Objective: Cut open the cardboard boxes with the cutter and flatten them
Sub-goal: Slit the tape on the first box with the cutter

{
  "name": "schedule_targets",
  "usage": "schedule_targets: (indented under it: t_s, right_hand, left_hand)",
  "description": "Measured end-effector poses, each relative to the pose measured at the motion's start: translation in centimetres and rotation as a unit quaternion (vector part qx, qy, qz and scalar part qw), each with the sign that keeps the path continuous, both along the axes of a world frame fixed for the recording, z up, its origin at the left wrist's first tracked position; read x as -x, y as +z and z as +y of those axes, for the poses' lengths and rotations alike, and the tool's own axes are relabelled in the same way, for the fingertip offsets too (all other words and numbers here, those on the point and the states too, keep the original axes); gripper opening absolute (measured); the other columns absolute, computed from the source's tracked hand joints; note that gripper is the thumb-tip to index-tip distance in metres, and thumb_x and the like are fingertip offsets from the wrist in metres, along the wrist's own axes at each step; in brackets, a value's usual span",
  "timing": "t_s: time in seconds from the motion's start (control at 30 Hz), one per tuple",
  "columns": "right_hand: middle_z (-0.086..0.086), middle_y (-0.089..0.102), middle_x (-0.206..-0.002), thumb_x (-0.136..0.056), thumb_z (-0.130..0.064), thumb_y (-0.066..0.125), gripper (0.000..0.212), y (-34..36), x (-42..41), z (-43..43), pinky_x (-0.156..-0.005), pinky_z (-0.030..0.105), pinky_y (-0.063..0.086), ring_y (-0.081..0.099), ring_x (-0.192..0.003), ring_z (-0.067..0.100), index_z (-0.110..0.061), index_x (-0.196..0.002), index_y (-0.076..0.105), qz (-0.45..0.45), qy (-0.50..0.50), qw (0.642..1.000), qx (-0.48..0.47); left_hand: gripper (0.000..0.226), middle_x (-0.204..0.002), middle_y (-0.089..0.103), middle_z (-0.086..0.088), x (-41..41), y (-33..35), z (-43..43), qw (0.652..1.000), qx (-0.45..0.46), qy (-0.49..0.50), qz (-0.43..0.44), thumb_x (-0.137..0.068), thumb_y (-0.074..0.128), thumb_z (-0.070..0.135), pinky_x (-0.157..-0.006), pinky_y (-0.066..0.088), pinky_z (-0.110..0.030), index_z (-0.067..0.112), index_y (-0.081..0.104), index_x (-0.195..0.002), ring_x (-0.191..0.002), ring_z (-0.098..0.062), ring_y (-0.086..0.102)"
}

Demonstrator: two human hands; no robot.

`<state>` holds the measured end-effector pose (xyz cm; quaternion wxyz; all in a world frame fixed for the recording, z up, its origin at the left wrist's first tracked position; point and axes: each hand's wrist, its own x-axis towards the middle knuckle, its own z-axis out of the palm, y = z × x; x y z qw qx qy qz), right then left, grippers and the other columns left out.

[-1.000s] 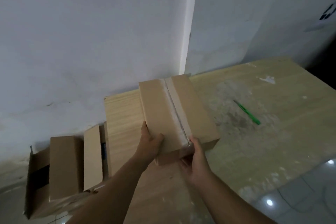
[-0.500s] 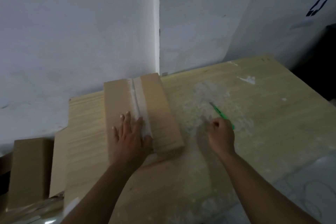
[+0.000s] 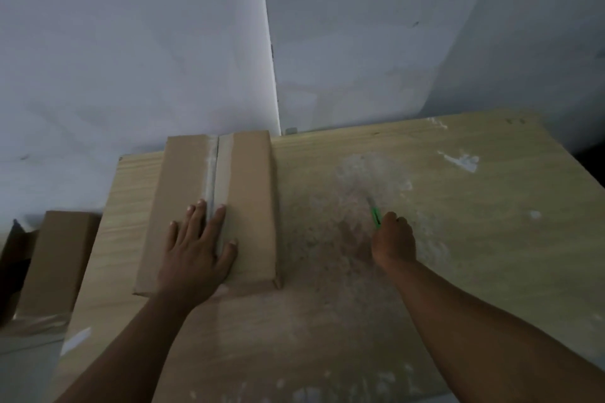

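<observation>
A closed cardboard box (image 3: pixel 252 193) with a taped centre seam lies on the wooden table (image 3: pixel 458 239), near its back left corner. My left hand (image 3: pixel 196 249) rests flat on the near end of the box top, fingers spread across the tape. To the right, my right hand (image 3: pixel 393 239) has its fingers curled round the green cutter (image 3: pixel 375 215). Only the cutter's front end shows beyond my knuckles, pointing away from me, low over the table.
Another cardboard box (image 3: pixel 55 258) with open flaps stands lower, off the table's left edge. White walls meet in a corner right behind the table. White dust and paint smears mark the tabletop at the middle and right.
Both hands let go of the box's near end. The left hand now lies flat on its top. The right hand went right to the green cutter and closed round it.
</observation>
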<state>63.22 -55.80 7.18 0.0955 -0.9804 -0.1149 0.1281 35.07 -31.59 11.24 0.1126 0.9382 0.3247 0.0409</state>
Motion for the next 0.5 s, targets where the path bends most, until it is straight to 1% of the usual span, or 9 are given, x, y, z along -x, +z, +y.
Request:
schedule_targets:
  t_s: [0.07, 0.13, 0.2, 0.27, 0.33, 0.37, 0.4, 0.43, 0.5]
  right_hand:
    - [0.021, 0.056, -0.123, -0.098, -0.012, 0.052, 0.024, 0.1, -0.2, 0.4, -0.091, 0.044, 0.050, 0.058, -0.112, 0.039, -0.001, -0.119, 0.054, 0.040, -0.039, 0.998, -0.027]
    - [0.024, 0.059, -0.122, -0.095, -0.017, 0.059, 0.031, 0.7, -0.5, 1.3, -0.089, 0.041, 0.051, 0.061, -0.112, 0.040, 0.003, -0.119, 0.057, 0.091, -0.058, 0.992, -0.058]
    - [0.026, 0.063, -0.118, -0.093, -0.018, 0.059, 0.031, 1.8, -0.5, 3.1, -0.080, 0.037, 0.050, 0.063, -0.108, 0.039, 0.003, -0.117, 0.060, 0.133, -0.040, 0.985, -0.099]
    - [0.024, 0.065, -0.110, -0.093, -0.018, 0.054, 0.022, 3.5, 0.0, 6.0, -0.072, 0.034, 0.047, 0.064, -0.098, 0.037, -0.003, -0.108, 0.059, 0.143, -0.021, 0.975, -0.167]
    - [0.018, 0.069, -0.099, -0.090, -0.021, 0.049, 0.012, 5.2, 1.1, 9.6, -0.072, 0.039, 0.054, 0.067, -0.086, 0.035, -0.015, -0.100, 0.053, 0.148, 0.001, 0.956, -0.252]
    - [0.015, 0.070, -0.093, -0.091, -0.022, 0.049, 0.009, 6.2, 2.0, 11.5, -0.072, 0.043, 0.056, 0.068, -0.082, 0.035, -0.017, -0.098, 0.052, 0.150, 0.018, 0.947, -0.284]
    - [0.012, 0.071, -0.088, -0.093, -0.021, 0.050, 0.005, 7.1, 3.1, 13.3, -0.072, 0.043, 0.057, 0.068, -0.079, 0.033, -0.018, -0.096, 0.052, 0.155, 0.044, 0.940, -0.302]
    - [0.009, 0.071, -0.085, -0.095, -0.021, 0.050, 0.004, 8.0, 4.4, 15.1, -0.071, 0.042, 0.056, 0.067, -0.076, 0.032, -0.019, -0.095, 0.053, 0.165, 0.067, 0.932, -0.316]
    - [0.009, 0.071, -0.086, -0.095, -0.025, 0.049, 0.010, 9.2, 7.2, 18.3, -0.072, 0.043, 0.054, 0.063, -0.074, 0.029, -0.020, -0.097, 0.057, 0.195, 0.094, 0.916, -0.338]
  left_hand:
    - [0.077, -0.173, 0.008, -0.006, 0.0, -0.1, 0.0, 1.000, 0.000, 0.005, 0.003, -0.096, 0.021, 0.069, -0.128, 0.008, -0.051, 0.033, 0.018, -0.165, -0.160, -0.022, 0.001]
    - [0.076, -0.173, 0.009, -0.005, 0.0, -0.2, -0.2, 1.000, 0.003, 0.011, 0.000, -0.096, 0.023, 0.068, -0.128, 0.007, -0.049, 0.034, 0.018, -0.164, -0.160, -0.021, 0.001]
    - [0.075, -0.173, 0.010, -0.005, 0.0, -0.2, -0.4, 1.000, 0.007, 0.012, -0.009, -0.096, 0.025, 0.067, -0.128, 0.006, -0.048, 0.034, 0.019, -0.164, -0.160, -0.021, 0.001]
    - [0.075, -0.173, 0.011, -0.005, -0.1, -0.1, -0.4, 1.000, 0.012, 0.013, -0.014, -0.096, 0.027, 0.067, -0.128, 0.006, -0.048, 0.035, 0.021, -0.163, -0.160, -0.021, 0.002]
    - [0.076, -0.173, 0.011, -0.003, -0.1, 0.2, -0.6, 0.999, 0.019, 0.018, -0.021, -0.094, 0.029, 0.068, -0.128, 0.005, -0.047, 0.035, 0.022, -0.163, -0.160, -0.020, 0.002]
    - [0.078, -0.173, 0.011, -0.001, -0.2, 0.4, -0.6, 0.999, 0.027, 0.023, -0.025, -0.093, 0.030, 0.069, -0.128, 0.004, -0.045, 0.036, 0.023, -0.163, -0.160, -0.018, 0.002]
    - [0.079, -0.172, 0.011, 0.002, -0.3, 0.5, -0.7, 0.998, 0.038, 0.029, -0.034, -0.091, 0.031, 0.070, -0.128, 0.002, -0.044, 0.036, 0.025, -0.162, -0.160, -0.017, 0.003]
    - [0.079, -0.171, 0.014, 0.006, -0.3, 0.6, -0.7, 0.996, 0.056, 0.037, -0.051, -0.089, 0.032, 0.070, -0.128, 0.002, -0.043, 0.036, 0.029, -0.160, -0.159, -0.015, 0.005]
    - [0.074, -0.163, 0.028, 0.012, -0.8, 0.8, -0.3, 0.982, 0.121, 0.075, -0.126, -0.086, 0.035, 0.065, -0.128, 0.007, -0.042, 0.033, 0.041, -0.153, -0.157, -0.013, 0.017]
